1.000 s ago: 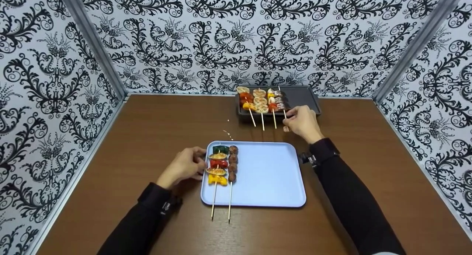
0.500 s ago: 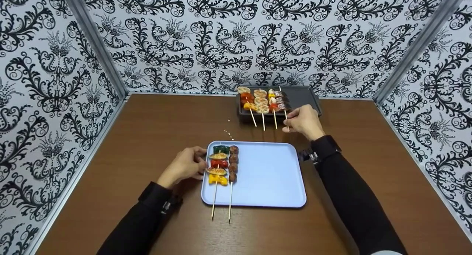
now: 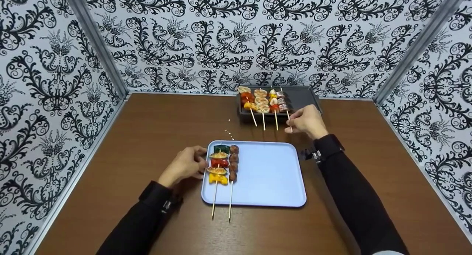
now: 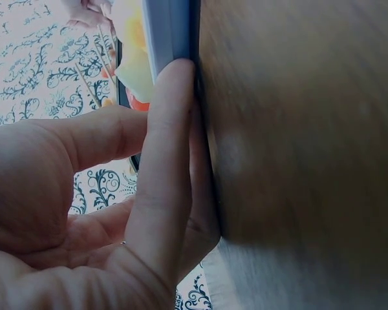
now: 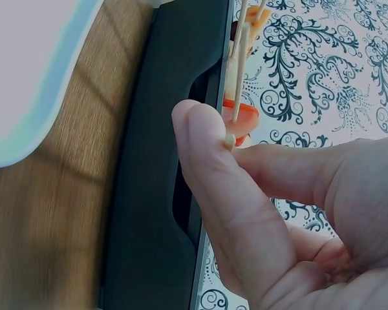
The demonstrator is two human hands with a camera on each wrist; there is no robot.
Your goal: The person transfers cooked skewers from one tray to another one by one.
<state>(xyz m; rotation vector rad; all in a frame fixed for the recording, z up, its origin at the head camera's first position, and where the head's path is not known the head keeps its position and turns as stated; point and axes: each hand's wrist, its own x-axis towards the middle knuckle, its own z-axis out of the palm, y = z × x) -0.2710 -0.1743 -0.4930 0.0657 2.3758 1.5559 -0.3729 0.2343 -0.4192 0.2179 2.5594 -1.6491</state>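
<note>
My right hand (image 3: pixel 306 121) pinches the bare stick end of a skewer of dark, pale-streaked pieces (image 3: pixel 282 100) between thumb and fingertips; its food end lies over the dark grill pan (image 3: pixel 303 96) at the back. In the right wrist view the stick's tip (image 5: pixel 229 141) shows between the fingers. At the left edge of the light blue tray (image 3: pixel 267 174), my left hand (image 3: pixel 183 166) holds the rim with thumb and fingers. On the tray's left side lie a skewer of peppers and yellow-brown pieces (image 3: pixel 218 163) and a meatball skewer (image 3: pixel 233 163).
Left of the held skewer, three more skewers rest on the pan: one with orange and red pieces (image 3: pixel 247 98), one with browned round slices (image 3: pixel 261 100) and one with red, white and yellow pieces (image 3: pixel 273 101). Patterned walls (image 3: pixel 236 41) enclose the brown table (image 3: pixel 155 126).
My right hand has shifted slightly right, and the stick end it pinches has swung right with it. The left hand stays at the tray's edge.
</note>
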